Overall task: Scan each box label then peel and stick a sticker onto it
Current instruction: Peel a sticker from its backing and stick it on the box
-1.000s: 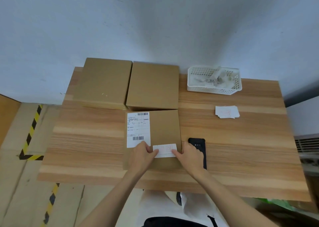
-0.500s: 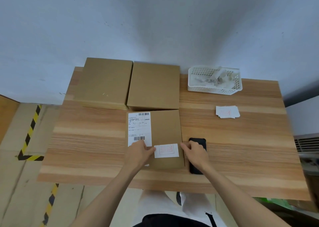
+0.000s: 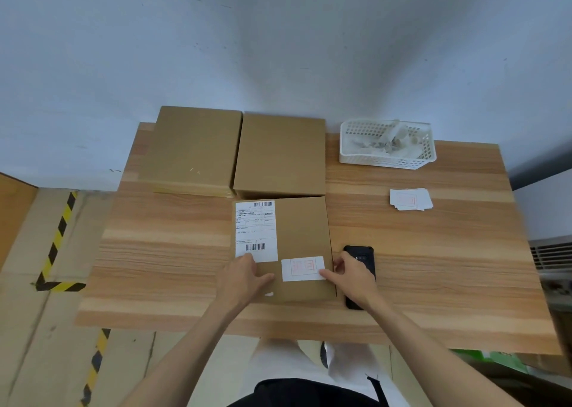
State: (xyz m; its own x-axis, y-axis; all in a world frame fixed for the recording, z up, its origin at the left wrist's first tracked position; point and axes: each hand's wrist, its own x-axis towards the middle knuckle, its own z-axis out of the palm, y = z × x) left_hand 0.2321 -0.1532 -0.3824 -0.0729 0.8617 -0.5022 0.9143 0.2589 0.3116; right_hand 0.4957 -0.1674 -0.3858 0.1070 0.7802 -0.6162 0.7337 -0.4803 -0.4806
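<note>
Both hands have drawn apart since a second ago, so the sticker (image 3: 302, 268) now shows whole, lying flat on the near right part of the box (image 3: 301, 230) top. That box sits at the middle of the wooden table (image 3: 433, 267), its far edge against the nearer of two plain boxes. Its shipping label (image 3: 255, 231) (white, with a barcode at the far end and another at the near end) covers the left part of the top.

On the near left part of the box, the left hand (image 3: 244, 278) rests with fingers stretched out flat; its fingertips overlap the label's near edge, and its thumb points toward the sticker without reaching it. At the box's right edge, the right hand (image 3: 349, 275) has its fingers loosely bent and a fingertip touching the sticker's near right corner, holding nothing that I can make out. Beneath that hand lies a black phone (image 3: 360, 256), just beside the box and partly hidden.

Two plain boxes (image 3: 280, 154) stand side by side at the far edge. Far right stands a white basket (image 3: 387, 159) with crumpled paper scraps inside, and a small pile of stickers (image 3: 410, 199) lies nearer than it.
</note>
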